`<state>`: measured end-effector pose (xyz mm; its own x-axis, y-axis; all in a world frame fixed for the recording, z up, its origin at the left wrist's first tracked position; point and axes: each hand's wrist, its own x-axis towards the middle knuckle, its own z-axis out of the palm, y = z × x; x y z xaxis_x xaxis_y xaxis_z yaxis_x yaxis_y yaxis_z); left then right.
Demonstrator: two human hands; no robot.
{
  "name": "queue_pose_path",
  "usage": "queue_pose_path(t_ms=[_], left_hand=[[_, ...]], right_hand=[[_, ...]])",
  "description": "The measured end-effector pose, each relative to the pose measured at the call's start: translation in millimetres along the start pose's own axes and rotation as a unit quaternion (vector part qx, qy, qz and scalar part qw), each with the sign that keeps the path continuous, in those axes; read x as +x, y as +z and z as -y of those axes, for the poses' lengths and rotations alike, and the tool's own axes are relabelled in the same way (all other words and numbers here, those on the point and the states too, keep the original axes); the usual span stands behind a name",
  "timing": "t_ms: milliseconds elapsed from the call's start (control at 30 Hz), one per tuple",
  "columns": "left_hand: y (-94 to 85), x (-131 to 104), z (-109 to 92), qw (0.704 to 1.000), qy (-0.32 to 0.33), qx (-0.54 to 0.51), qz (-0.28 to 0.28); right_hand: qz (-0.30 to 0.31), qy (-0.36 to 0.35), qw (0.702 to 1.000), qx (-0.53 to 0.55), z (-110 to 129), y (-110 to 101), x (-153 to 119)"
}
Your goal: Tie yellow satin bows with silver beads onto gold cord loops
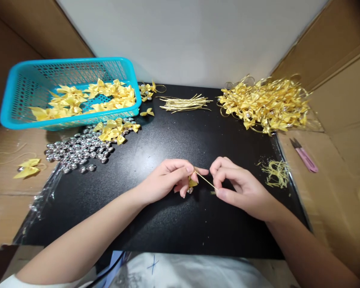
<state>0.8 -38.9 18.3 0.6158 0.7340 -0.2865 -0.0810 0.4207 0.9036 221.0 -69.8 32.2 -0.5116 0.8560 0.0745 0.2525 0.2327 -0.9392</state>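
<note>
Above the middle of the black tabletop, my left hand (174, 177) pinches one part of a thin gold cord (206, 181) between thumb and forefinger. A small yellow ribbon bow (192, 183) hangs just under those fingertips, partly hidden by them. Below the bow a silver bell (190, 190) shows. My right hand (238, 186) is closed in a pinch on the cord's other end, to the right and slightly nearer to me. Between the two hands the cord runs taut and slanting.
A blue basket (70, 122) of yellow bows stands back left, with silver bells (81, 150) before it. Cut gold cords (184, 103) lie at the back centre. Finished bow loops (264, 104) are heaped back right, near pink thread snips (306, 158) and cord scraps (276, 174).
</note>
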Motion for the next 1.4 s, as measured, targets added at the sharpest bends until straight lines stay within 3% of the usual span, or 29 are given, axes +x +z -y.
queue_pose_path(t_ms=[133, 300, 467, 600, 867, 1033, 1200, 1400], left_hand=[[-1.7, -0.2, -3.8, 0.999, 0.009, 0.031, 0.0], [-7.0, -3.1, -7.3, 0.986, 0.041, 0.16, 0.022], [-15.0, -6.4, -11.4, 0.922, 0.172, 0.346, 0.031], [-18.5, -8.9, -13.9, 0.889, 0.19, 0.416, 0.015], [-19.1, -8.7, -1.9, 0.914, 0.237, 0.314, -0.095], [-15.1, -4.4, 6.5, 0.951, 0.196, 0.183, -0.153], [-14.8, -1.9, 3.7, 0.98, 0.13, 0.059, -0.142], [-20.9, 4.3, -4.7, 0.982, 0.086, -0.094, -0.142]], right_hand=[[0.055, -0.001, 0.997, 0.049, 4.1, -10.4, -2.4], [0.032, -0.015, 0.995, 0.088, 4.8, -15.6, -4.0], [0.048, -0.023, 0.993, 0.109, 5.2, -13.7, -3.0], [0.063, -0.027, 0.989, 0.134, 5.1, -11.4, -1.9], [0.05, -0.019, 0.987, 0.15, -0.3, -11.9, -3.5], [0.039, -0.01, 0.986, 0.164, -4.0, -10.5, -2.7], [-0.032, 0.005, 0.98, 0.194, -8.9, -7.9, -2.7], [-0.047, 0.002, 0.973, 0.225, -13.0, -3.9, -2.1]])
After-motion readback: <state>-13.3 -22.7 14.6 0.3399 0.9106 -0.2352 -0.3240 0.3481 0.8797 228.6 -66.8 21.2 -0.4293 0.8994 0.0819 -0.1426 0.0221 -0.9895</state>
